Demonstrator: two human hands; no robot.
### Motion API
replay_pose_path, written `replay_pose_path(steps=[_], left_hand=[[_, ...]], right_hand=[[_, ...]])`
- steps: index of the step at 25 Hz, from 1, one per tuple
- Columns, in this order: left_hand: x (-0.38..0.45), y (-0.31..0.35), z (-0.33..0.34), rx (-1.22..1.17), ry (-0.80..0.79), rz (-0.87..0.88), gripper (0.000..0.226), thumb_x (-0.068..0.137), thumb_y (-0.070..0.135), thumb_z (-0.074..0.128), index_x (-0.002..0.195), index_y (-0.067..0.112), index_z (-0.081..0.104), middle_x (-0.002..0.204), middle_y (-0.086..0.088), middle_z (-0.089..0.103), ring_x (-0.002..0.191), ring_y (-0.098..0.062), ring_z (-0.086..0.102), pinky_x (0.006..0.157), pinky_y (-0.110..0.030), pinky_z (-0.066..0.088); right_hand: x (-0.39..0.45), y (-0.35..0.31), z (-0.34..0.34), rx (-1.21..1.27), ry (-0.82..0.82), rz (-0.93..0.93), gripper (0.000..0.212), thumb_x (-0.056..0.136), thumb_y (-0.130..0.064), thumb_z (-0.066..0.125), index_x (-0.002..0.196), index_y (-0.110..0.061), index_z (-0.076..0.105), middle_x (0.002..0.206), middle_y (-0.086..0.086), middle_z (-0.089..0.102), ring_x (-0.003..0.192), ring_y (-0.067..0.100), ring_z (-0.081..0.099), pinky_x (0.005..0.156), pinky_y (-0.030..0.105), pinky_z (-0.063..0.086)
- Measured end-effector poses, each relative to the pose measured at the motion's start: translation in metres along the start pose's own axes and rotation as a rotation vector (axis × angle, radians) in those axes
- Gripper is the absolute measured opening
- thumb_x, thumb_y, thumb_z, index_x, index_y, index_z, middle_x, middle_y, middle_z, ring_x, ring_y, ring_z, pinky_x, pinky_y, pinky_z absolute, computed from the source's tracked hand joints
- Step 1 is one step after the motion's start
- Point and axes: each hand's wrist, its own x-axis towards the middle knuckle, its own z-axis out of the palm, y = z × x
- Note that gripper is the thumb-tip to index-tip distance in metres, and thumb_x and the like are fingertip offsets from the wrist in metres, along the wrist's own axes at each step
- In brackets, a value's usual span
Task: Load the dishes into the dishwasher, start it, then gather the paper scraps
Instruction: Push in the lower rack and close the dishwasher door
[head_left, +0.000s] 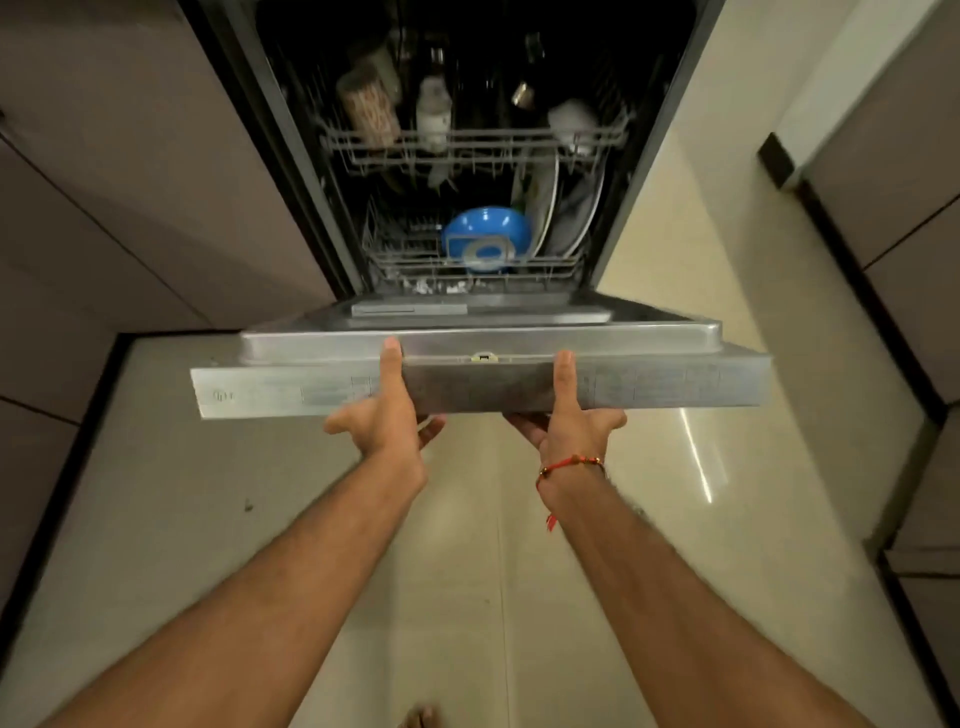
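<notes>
The dishwasher door (665, 387) hangs partly open, its steel top edge facing me. My left hand (387, 415) grips that edge left of centre, thumb on top and fingers underneath. My right hand (569, 421), with a red thread on the wrist, grips it the same way right of centre. Inside, the lower rack (395, 260) holds a blue bowl (485, 234) and upright plates (550, 202). The upper rack (478, 140) carries a patterned cup (371, 111), a bottle (434, 111) and a white cup (571, 122).
Brown cabinet fronts (130, 208) flank the dishwasher on the left. A pale wall (727, 130) and more cabinets (909, 208) stand on the right. Glossy beige floor tiles (467, 571) lie below the door. A bare foot (421, 717) shows at the bottom edge.
</notes>
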Motion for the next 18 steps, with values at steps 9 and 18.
replay_pose_path(steps=[9, 18], left_hand=[[0.027, 0.102, 0.072, 0.312, 0.022, 0.705, 0.084, 0.079, 0.032, 0.085, 0.140, 0.022, 0.028, 0.128, -0.004, 0.042, 0.107, -0.020, 0.049, 0.086, -0.032, 0.055], [0.111, 0.231, 0.134, 1.461, 0.171, 1.615, 0.079, 0.095, 0.055, 0.056, 0.159, 0.037, 0.013, 0.168, -0.015, -0.010, 0.152, -0.050, -0.003, 0.117, -0.070, 0.013]], right_hand=[[0.071, -0.125, 0.095, -0.568, -0.115, -0.487, 0.044, 0.078, -0.053, 0.076, 0.088, -0.015, 0.054, 0.083, 0.006, 0.069, 0.079, 0.025, 0.067, 0.077, 0.042, 0.058], [0.113, -0.191, 0.172, -1.363, 0.078, -1.463, 0.039, 0.092, -0.046, 0.059, 0.113, -0.013, 0.059, 0.120, 0.016, 0.051, 0.114, 0.036, 0.047, 0.097, 0.042, 0.040]])
